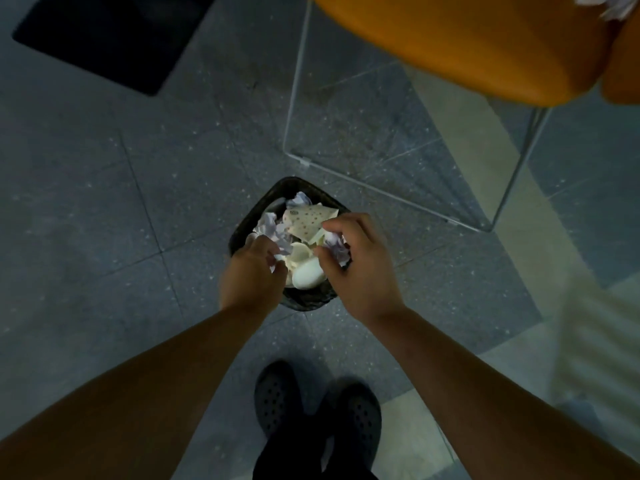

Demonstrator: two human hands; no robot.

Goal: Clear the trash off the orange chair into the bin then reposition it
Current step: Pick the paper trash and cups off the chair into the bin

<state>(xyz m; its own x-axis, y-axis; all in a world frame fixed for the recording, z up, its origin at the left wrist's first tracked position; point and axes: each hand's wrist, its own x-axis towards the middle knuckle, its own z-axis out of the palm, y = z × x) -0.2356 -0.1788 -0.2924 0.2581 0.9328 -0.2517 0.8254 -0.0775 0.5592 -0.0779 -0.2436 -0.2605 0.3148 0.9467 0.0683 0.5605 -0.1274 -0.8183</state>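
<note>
- Reaching down, both hands hang over the black bin [304,301] on the floor [104,202].
- One right hand [360,268] pinches a crumpled paper wad [336,247] at the bin's right rim.
- One left hand [251,275] is loosely curled over the left rim; whether it holds anything, I cannot tell.
- One orange chair [467,43] stands well apart beyond, with open floor between it and the bin; more paper scraps [613,5] lie at its far right edge.
- Two dark clogs [318,403] stand near the bin.
</note>
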